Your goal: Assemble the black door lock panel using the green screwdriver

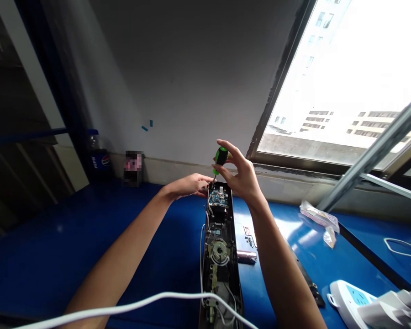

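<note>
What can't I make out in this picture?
All in the head view:
- The tip of the screwdriver: lost in the dark far corner of the casing.
- Some fingertips of the left hand: hidden at the casing's far end.
- The casing's near end: cut off by the bottom edge.
- What the small pieces are: too small.
- The pink and black item: blurred into blocks.

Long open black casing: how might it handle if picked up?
The casing would probably stay stiff, since its long side walls run straight. The thin white wire bowing out past its left edge looks floppy and could snag. The blue circuit board sits uncovered, so that end is likely fragile if knocked.
</note>
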A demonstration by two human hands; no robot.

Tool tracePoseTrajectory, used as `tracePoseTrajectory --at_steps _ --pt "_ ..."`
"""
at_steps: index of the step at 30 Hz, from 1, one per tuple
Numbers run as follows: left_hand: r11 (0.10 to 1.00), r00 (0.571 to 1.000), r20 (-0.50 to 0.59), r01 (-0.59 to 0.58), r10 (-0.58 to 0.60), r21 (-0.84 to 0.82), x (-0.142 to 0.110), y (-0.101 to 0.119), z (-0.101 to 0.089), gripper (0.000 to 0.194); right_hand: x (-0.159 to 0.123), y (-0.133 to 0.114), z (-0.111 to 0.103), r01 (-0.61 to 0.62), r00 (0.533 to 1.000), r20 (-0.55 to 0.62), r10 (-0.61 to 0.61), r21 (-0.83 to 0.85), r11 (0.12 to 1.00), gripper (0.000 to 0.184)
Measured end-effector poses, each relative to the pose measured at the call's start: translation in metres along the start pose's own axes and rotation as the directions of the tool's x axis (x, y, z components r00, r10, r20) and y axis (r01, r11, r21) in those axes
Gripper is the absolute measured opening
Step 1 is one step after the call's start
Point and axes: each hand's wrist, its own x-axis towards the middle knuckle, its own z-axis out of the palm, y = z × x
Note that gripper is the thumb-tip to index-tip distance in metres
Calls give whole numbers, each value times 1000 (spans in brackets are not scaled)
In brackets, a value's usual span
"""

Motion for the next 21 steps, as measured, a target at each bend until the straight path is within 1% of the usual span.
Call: tracePoseTrajectory --at_steps 3,5,12,15,18,21 --pt "1000 999 -32 6 -7 -27 0 0 -1 55 -1 -3 1 -76 994 90 68 86 993 67" --pt "999 999 -48 9 -11 -36 -1 1 -2 58 -1 -7 0 -106 990 101 97 94 990 68" --pt "999 997 -78 6 -9 -46 -2 4 0 64 -3 -7 -1 -124 992 35 122 68 990 66" --pt "999 996 -89 4 -8 -45 -1 3 1 65 -3 -9 0 -103 994 26 102 32 994 63" --pt "999 996 -91 -11 8 -30 1 1 2 62 -4 -13 1 -74 997 26 74 -2 997 61" --pt "1000 996 -85 -23 23 5 4 -3 2 62 -4 -13 2 -71 997 12 71 21 997 63"
